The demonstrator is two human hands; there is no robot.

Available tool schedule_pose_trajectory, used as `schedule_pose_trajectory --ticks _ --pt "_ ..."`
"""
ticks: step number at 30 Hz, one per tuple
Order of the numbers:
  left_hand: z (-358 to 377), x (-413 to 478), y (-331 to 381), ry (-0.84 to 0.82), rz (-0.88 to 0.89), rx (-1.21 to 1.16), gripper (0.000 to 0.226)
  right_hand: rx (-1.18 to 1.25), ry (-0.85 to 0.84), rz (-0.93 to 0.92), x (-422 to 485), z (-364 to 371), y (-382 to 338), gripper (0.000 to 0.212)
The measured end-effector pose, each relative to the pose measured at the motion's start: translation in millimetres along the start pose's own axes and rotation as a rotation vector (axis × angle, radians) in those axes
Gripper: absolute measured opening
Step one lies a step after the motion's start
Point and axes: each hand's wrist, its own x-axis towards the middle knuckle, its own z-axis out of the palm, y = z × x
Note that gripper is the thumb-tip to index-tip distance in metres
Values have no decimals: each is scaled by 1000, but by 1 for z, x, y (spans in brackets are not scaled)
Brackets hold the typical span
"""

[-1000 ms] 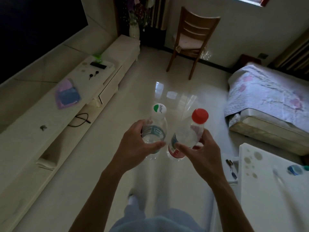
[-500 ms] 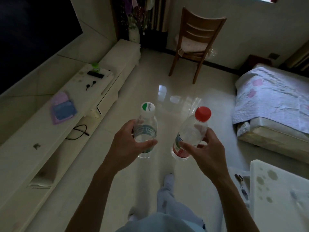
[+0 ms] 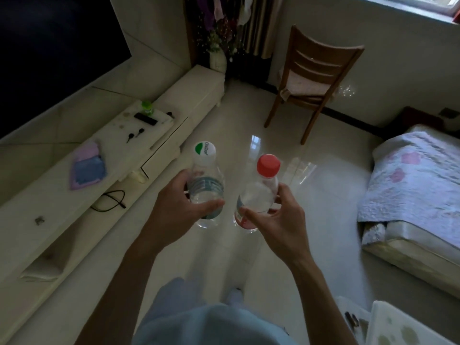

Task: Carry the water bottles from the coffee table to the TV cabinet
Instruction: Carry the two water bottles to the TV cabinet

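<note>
My left hand [image 3: 174, 215] grips a clear water bottle with a white and green cap [image 3: 205, 168] around its middle, upright. My right hand [image 3: 276, 230] holds a second clear bottle with a red cap [image 3: 261, 195], tilted slightly. Both bottles hang over the shiny floor in front of me, side by side and a little apart. The long white TV cabinet [image 3: 74, 202] runs along the left wall under a dark TV screen. A corner of the white coffee table [image 3: 408, 327] shows at the bottom right, behind my right arm.
On the cabinet lie a purple cloth [image 3: 88, 168], a black remote [image 3: 145, 118], a small green bottle [image 3: 146, 107] and a black cable [image 3: 112, 201]. A wooden chair [image 3: 313, 78] stands ahead, a bed with a floral quilt [image 3: 413, 185] at the right.
I have walked forward with both bottles; the coffee table has slid lower right out of view. The bottles have come closer together and the cabinet sits nearer on my left.
</note>
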Motion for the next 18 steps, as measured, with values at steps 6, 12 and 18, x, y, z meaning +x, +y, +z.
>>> schedule_pose_trajectory --ticks 6,12,18 --pt "10 50 3 9 -8 45 55 25 -19 28 51 -4 15 77" --pt "11 115 -4 10 -36 34 59 -3 -24 41 115 3 21 79" --pt "-4 207 -11 -24 -62 6 58 -42 10 57 202 25 14 81"
